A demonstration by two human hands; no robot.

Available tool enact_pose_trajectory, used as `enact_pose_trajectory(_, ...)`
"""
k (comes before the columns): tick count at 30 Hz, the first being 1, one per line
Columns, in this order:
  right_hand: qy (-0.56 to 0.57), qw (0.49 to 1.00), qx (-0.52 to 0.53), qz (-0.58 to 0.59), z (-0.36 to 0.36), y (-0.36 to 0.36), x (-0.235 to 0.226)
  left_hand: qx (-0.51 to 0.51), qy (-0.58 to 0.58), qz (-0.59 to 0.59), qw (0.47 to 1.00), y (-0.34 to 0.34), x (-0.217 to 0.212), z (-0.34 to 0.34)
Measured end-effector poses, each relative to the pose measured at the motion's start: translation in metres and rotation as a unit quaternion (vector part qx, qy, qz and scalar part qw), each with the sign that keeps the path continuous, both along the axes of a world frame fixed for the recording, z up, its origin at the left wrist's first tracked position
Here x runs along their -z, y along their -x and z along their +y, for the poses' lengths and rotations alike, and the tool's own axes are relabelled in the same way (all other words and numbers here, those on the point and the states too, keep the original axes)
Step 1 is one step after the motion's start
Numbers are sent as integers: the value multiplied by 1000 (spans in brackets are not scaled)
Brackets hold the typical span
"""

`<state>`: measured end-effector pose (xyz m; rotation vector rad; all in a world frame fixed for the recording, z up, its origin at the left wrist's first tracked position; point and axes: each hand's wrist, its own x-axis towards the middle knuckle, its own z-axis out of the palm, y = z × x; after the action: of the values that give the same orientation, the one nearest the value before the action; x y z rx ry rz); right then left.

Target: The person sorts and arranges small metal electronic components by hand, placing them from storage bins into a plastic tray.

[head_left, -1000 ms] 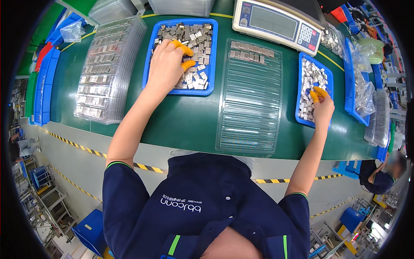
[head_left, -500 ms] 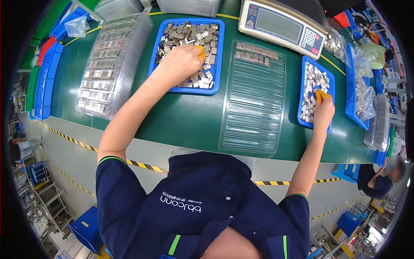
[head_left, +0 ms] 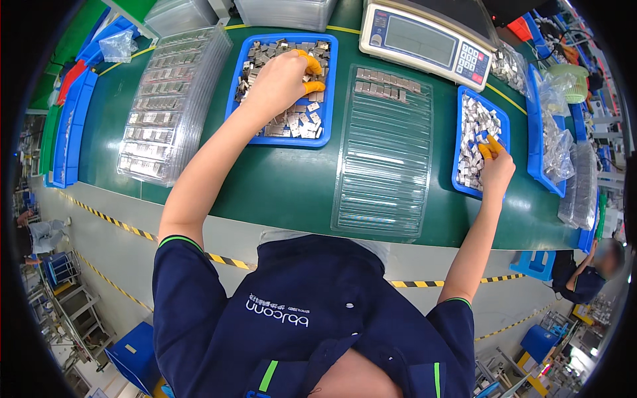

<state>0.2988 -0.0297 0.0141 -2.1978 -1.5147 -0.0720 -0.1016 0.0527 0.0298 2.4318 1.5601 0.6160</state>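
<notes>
My left hand (head_left: 279, 83) hovers over a blue tray (head_left: 333, 73) full of small metal connector shells (head_left: 298, 125). Its thumb and index finger wear orange finger cots and are spread apart, with nothing visible between them. At the right, my right hand (head_left: 497, 171) reaches into a smaller blue tray (head_left: 507, 129) of small silvery-white parts (head_left: 472, 123). Orange cots cover two of its fingertips, which are parted over the parts. Between both trays lies a clear ribbed plastic blister tray (head_left: 381, 172), where two short rows of metal pieces (head_left: 379, 90) occupy the far end.
A stack of filled clear trays (head_left: 169, 106) stands to the left. Behind the blister tray is a digital scale (head_left: 418, 41). More blue bins (head_left: 71, 132) and bagged parts (head_left: 556, 156) line the table's sides. A person (head_left: 587, 275) sits at far right.
My left thumb and index finger have spread apart, and the hand has shifted slightly left. My right fingers have parted a little over the smaller tray. The view has shifted slightly.
</notes>
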Motion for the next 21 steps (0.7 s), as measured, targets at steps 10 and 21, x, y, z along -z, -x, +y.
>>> enact_pose_trajectory(10, 29, 993, -48, -106, 6, -1, -7, 52, -127, 120, 983, -4, 6, -8)
enact_pose_trajectory(21, -122, 984, -52, 116, -13, 53, -17, -40, 259, -499, 826, -29, -14, -71)
